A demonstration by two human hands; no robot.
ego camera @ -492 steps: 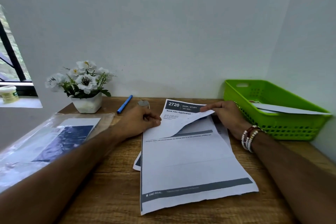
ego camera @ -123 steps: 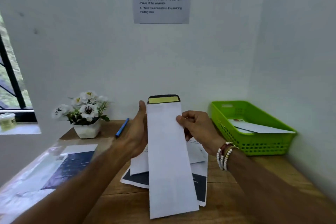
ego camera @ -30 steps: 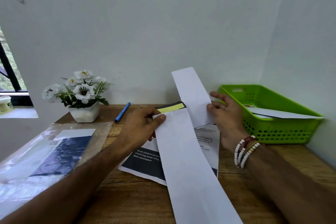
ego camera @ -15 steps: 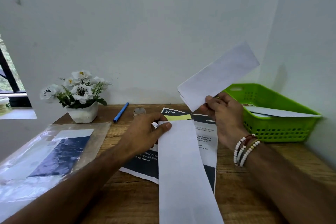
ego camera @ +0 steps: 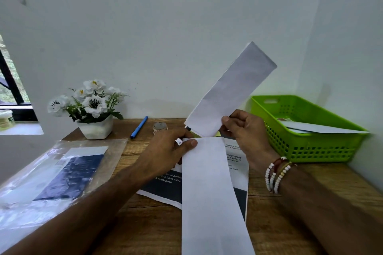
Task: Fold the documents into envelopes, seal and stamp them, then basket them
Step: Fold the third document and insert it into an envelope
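A long white envelope (ego camera: 209,188) runs from the middle of the desk toward me, and my left hand (ego camera: 165,153) pinches its far, open end. Its yellow-striped flap (ego camera: 195,135) peeks out behind that end. My right hand (ego camera: 244,128) holds a folded white document (ego camera: 232,91) by its lower corner. The document tilts up to the right, with its lower end right at the envelope's mouth. Printed sheets (ego camera: 163,190) lie under the envelope. The green basket (ego camera: 306,149) stands at the right with a white envelope (ego camera: 319,128) lying in it.
A white flower pot (ego camera: 94,128) stands at the back left, with a blue pen (ego camera: 138,127) and a small round holder (ego camera: 160,127) beside it. A clear plastic sleeve of papers (ego camera: 51,174) covers the desk's left side. Walls close off the back and right.
My right hand has swung the folded document more upright and lowered its bottom end to the envelope's mouth. My left hand keeps its hold on the envelope's far end.
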